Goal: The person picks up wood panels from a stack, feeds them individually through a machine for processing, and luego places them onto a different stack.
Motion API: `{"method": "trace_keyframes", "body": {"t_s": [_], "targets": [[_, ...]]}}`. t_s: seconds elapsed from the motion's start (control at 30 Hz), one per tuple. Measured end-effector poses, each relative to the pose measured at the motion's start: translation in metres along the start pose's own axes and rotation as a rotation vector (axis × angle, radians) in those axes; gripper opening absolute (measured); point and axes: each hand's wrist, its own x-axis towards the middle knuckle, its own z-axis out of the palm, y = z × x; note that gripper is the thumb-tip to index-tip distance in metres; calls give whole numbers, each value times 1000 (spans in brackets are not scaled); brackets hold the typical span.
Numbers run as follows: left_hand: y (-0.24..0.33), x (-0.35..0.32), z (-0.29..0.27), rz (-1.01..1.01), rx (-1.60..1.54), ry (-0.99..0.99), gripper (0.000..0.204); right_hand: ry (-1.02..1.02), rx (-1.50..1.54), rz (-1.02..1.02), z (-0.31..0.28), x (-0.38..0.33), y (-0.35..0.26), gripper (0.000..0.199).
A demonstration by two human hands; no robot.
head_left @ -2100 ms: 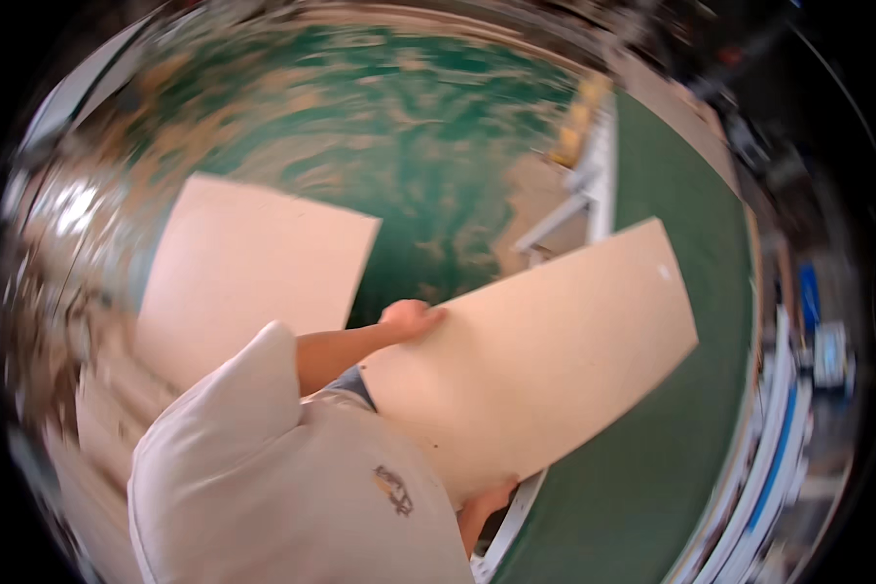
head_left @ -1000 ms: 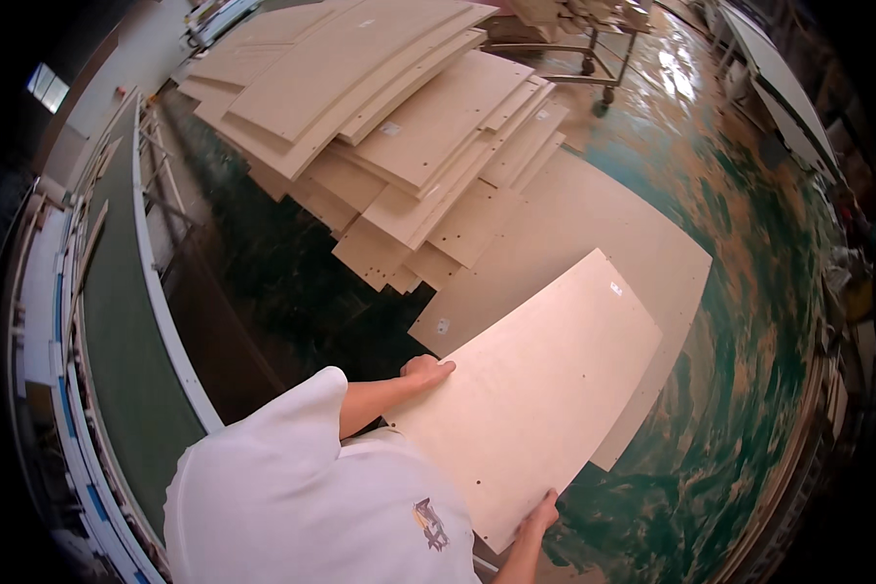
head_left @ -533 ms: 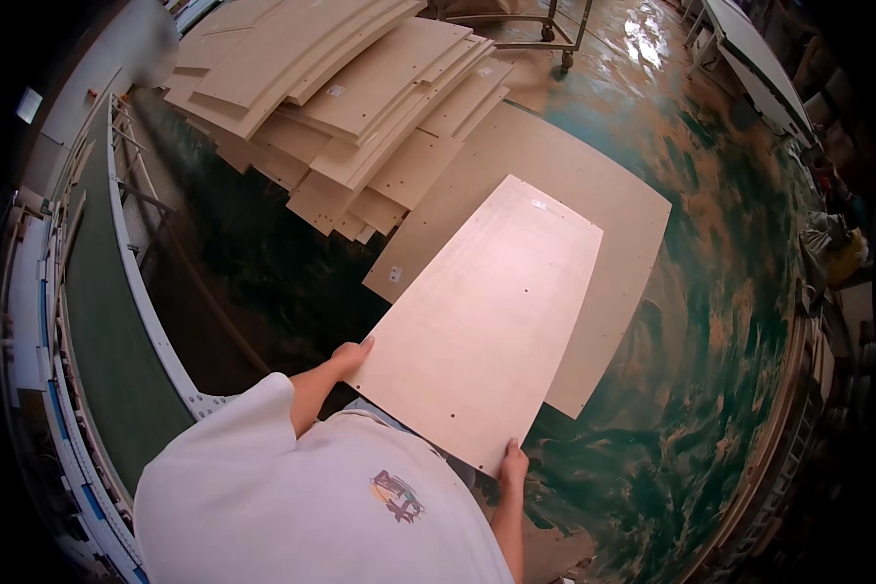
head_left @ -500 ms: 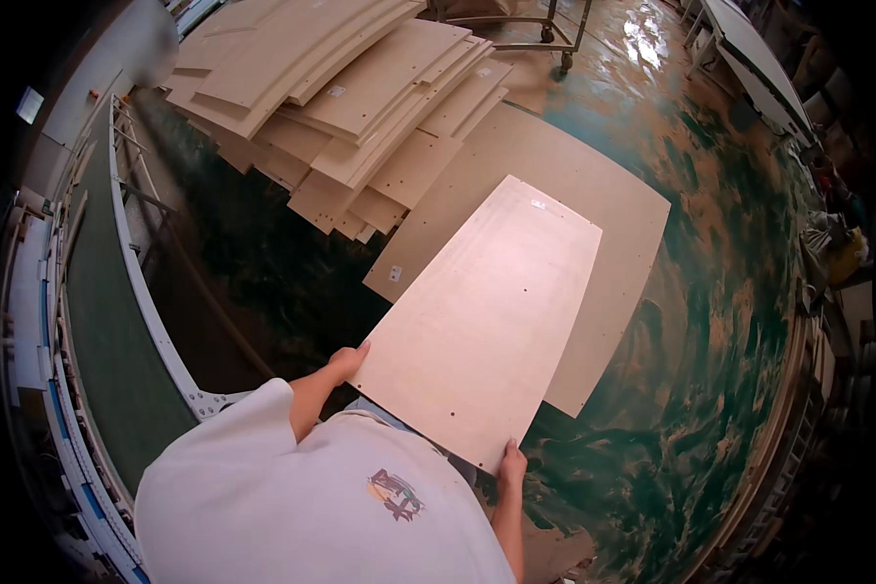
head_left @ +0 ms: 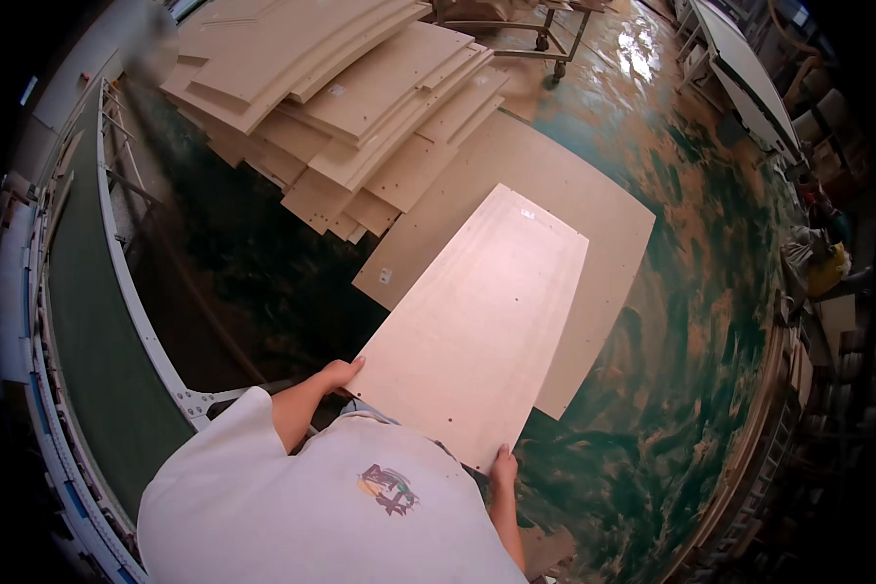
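Observation:
A pale rectangular wooden panel [head_left: 487, 311] with small drilled holes and a white label at its far end stretches out in front of me. My left hand [head_left: 343, 374] grips its near left corner, thumb on top and fingers hidden beneath. On the near right corner, my right hand [head_left: 503, 463] is closed in the same way. Beyond and partly under it in view lies a larger wooden panel [head_left: 603, 209], low over the green floor, with a small label on its left side. Whether the two panels touch, I cannot tell.
Several stacked wooden panels [head_left: 380, 78] stand in a stepped pile at the far left. Along my left runs a green conveyor belt [head_left: 107, 341] with a metal frame. A wheeled metal cart [head_left: 555, 44] stands at the back. Dust streaks the green floor [head_left: 633, 409].
The held panel has shifted slightly left and toward me in the picture, with both hands still gripping it. The surroundings have also shifted a little left as the view moved.

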Motion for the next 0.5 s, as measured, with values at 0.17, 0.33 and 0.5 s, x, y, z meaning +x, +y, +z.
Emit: {"method": "trace_keyframes", "body": {"t_s": [0.17,0.33,0.5], "targets": [[4,10,-9,30,-22,-43,65,-27,-39,19,8,-8,-15,68],[-8,17,-9,59,-50,17,66,-90,-146,59,12,7,-26,69],[6,9,-13,58,118,-8,63,-162,-16,-21,8,-7,-44,74]]}}
